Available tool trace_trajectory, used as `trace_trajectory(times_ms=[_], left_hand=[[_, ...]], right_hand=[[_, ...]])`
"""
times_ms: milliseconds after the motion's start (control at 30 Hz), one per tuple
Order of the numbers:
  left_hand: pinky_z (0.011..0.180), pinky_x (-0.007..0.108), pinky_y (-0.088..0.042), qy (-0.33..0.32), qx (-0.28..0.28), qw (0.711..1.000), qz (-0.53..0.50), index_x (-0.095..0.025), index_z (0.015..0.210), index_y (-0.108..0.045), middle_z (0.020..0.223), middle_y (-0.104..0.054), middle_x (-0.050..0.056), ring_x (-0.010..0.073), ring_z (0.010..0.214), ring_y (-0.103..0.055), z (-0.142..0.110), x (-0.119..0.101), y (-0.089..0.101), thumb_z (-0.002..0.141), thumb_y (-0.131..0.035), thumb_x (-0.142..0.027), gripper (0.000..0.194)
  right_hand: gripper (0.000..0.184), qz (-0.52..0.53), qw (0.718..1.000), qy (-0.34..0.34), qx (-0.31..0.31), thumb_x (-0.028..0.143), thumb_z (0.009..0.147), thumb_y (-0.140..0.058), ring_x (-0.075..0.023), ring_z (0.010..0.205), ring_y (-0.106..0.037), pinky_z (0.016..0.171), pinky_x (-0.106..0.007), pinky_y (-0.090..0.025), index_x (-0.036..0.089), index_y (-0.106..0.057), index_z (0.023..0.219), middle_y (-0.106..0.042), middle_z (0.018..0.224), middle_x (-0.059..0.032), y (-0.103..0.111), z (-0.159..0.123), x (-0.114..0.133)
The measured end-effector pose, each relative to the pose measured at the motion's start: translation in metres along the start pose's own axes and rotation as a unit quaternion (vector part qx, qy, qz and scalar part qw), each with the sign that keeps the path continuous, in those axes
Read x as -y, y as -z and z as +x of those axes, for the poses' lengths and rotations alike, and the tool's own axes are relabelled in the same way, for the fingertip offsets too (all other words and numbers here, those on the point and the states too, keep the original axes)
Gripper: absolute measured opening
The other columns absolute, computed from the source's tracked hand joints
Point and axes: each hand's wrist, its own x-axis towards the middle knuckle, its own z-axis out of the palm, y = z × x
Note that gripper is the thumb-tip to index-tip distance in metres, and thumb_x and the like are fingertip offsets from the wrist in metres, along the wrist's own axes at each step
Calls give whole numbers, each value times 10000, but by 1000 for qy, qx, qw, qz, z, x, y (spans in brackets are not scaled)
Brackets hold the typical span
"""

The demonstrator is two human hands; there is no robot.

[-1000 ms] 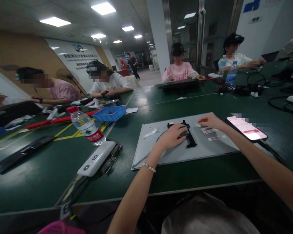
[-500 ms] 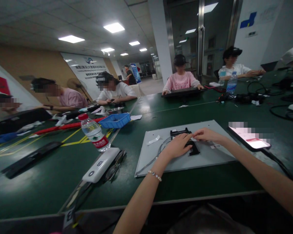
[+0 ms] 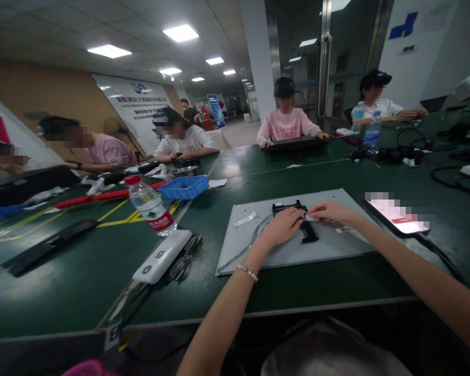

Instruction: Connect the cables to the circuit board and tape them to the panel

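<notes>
A pale grey panel (image 3: 337, 245) lies flat on the green table in front of me, with a black plastic bracket (image 3: 309, 233) near its middle. Over the bracket's left side rests my left hand (image 3: 285, 225), its fingers curled and close together at a small pale piece I cannot name. From the right, my right hand (image 3: 329, 211) pinches with thumb and forefinger at the same spot; what it grips is too small to make out. A grey cable (image 3: 254, 239) runs from under my left hand along the panel. Left of it lies a small white strip (image 3: 245, 219).
A lit phone (image 3: 399, 215) on a cable lies right of the panel. To the left are a white power bank (image 3: 162, 257), glasses (image 3: 185, 258), a red-capped bottle (image 3: 151, 208), a blue tray (image 3: 190, 190) and a long black part (image 3: 53, 245). Several people sit around the table.
My left hand's fingers have drawn in from lying flatter over the bracket to a curled position. The right hand stays near the same place, and the view has shifted slightly.
</notes>
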Motion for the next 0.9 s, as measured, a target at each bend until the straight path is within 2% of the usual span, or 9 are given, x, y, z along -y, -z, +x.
trace_trajectory(times_ms=[167, 333, 567, 900], left_hand=[[998, 364, -397, -29, 5, 998, 54, -223, 1312, -452, 1230, -525, 86, 212, 1141, -508, -1, -2, -4, 950, -394, -269, 370], [977, 356, -410, -27, 11, 997, 72, -226, 1278, -471, 1215, -512, 87, 217, 1122, -510, -1, -4, -7, 939, -407, -263, 347], [953, 354, -418, -19, 11, 997, 68, -226, 1255, -487, 1201, -503, 88, 216, 1099, -511, -1, -7, -7, 940, -382, -249, 334], [941, 341, -417, -32, 2, 997, 73, -227, 1218, -521, 1185, -500, 87, 210, 1086, -508, -1, -5, -11, 944, -362, -233, 317]], right_hand=[[335, -10, 1000, 7, -9, 422, 721, -653, -131, 618, -551, 489, -218, -364, 163, -691, 930, -653, 732, -48, -3, 1, -1], [302, -53, 997, 34, -34, 411, 721, -649, -141, 604, -576, 527, -237, -392, 173, -694, 900, -664, 675, -26, -10, 2, -1], [219, -32, 997, 51, -45, 321, 707, -643, -176, 690, -646, 614, -270, -465, 183, -672, 875, -701, 746, -33, -16, 7, -6], [128, -50, 996, 58, -35, 254, 712, -619, -182, 682, -659, 688, -296, -506, 195, -665, 816, -706, 789, -36, -15, 10, -11]])
